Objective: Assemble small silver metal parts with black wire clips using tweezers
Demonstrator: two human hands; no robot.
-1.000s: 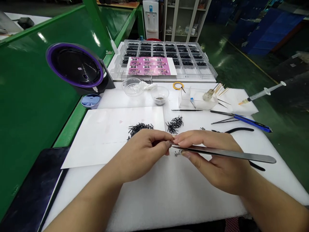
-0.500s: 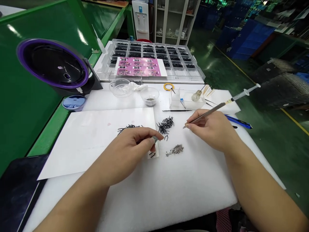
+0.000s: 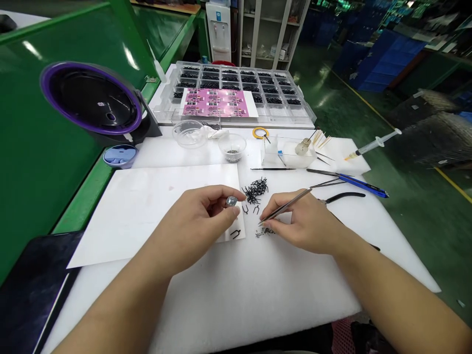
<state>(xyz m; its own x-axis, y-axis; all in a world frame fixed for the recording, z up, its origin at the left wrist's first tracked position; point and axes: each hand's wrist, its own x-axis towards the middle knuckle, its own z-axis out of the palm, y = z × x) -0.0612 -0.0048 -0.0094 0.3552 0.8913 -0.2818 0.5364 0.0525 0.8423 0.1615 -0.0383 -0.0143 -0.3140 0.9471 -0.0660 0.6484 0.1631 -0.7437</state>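
Note:
My left hand (image 3: 195,226), over the right end of a white sheet (image 3: 147,211), pinches a small shiny silver rounded piece (image 3: 231,201) between thumb and forefinger. My right hand (image 3: 302,221) is closed like a pen grip on metal tweezers (image 3: 285,206). Their tips point down at a scatter of tiny silver bits (image 3: 261,233), partly covered by the fingers; whether a bit is caught cannot be seen. Just beyond lies a heap of thin black forked pieces (image 3: 255,191). A black forked piece (image 3: 235,233) rests by the sheet's lower right corner.
Behind stand a clear cup of silver bits (image 3: 232,147), a clear box (image 3: 271,153), yellow tape (image 3: 260,132) and a compartment tray (image 3: 271,112). At right lie a syringe (image 3: 376,143), a blue-handled tool (image 3: 363,186) and black-handled pliers (image 3: 344,195). A purple-rimmed fan (image 3: 92,101) stands left.
My right hand has moved left and toward me, bringing the tweezers to the silver bits. My left hand has shifted slightly up, and more of its silver piece shows. The view has shifted a little.

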